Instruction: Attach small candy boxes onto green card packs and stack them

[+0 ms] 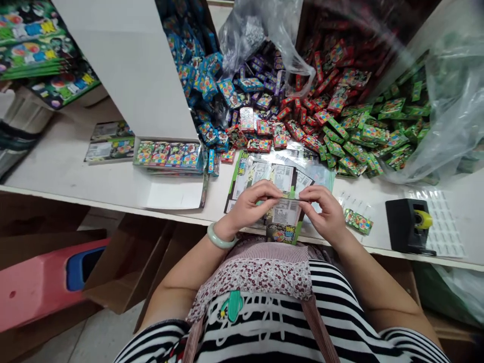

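My left hand [251, 205] and my right hand [325, 213] pinch the two ends of one creased edge on a printed cardboard piece [286, 218]. It is black and green with white text panels, and its near half hangs down over the table edge. Beneath my hands lie more flat printed cards [242, 174], partly overlapping. Just beyond them is a pile of small candy-like boxes, with red boxes [280, 135] nearest. To the right of my right hand a small green packet [358, 222] lies on clear plastic.
A black tape dispenser [406, 227] stands on a sticker sheet [448, 227] at right. Blue boxes [206, 75], purple boxes [260, 75] and green boxes [372, 133] fill the back. An open white display box [174, 194] holds packets at left. Cardboard cartons [128, 262] and a pink stool [41, 282] are below.
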Demonstrator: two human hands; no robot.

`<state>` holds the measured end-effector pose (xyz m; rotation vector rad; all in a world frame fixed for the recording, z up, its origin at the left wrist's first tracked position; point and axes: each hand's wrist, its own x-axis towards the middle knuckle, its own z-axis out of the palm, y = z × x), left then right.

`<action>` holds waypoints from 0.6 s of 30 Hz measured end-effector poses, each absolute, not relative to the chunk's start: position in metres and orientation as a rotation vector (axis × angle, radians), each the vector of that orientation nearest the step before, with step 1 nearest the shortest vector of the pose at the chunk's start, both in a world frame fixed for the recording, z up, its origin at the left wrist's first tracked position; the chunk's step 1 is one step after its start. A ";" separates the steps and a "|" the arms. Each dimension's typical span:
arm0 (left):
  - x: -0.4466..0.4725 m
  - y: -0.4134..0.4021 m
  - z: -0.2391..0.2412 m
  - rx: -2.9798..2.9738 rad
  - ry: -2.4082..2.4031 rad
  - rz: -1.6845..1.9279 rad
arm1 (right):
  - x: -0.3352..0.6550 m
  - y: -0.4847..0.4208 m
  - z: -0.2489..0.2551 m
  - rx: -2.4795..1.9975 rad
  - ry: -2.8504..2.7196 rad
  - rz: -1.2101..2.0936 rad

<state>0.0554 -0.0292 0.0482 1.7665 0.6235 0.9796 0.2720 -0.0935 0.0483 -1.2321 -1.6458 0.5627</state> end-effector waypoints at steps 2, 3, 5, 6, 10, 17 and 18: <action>0.057 -0.029 0.046 1.765 0.618 0.980 | 0.269 -0.094 0.047 -1.198 -1.633 0.550; 0.058 -0.029 0.045 1.751 0.618 0.986 | 0.267 -0.094 0.046 -1.190 -1.628 0.553; 0.061 -0.029 0.043 1.705 0.628 0.999 | 0.264 -0.094 0.046 -1.184 -1.615 0.577; 0.062 -0.029 0.042 1.679 0.642 1.002 | 0.265 -0.094 0.046 -1.181 -1.607 0.609; 0.064 -0.025 0.040 1.636 0.741 1.037 | 0.301 -0.097 0.034 -1.268 -1.507 0.777; 0.065 -0.018 0.028 1.678 0.885 1.042 | 0.443 -0.129 -0.008 -2.257 -1.238 0.377; 0.066 -0.018 0.027 1.683 0.891 1.031 | 0.453 -0.132 -0.014 -2.358 -1.257 0.380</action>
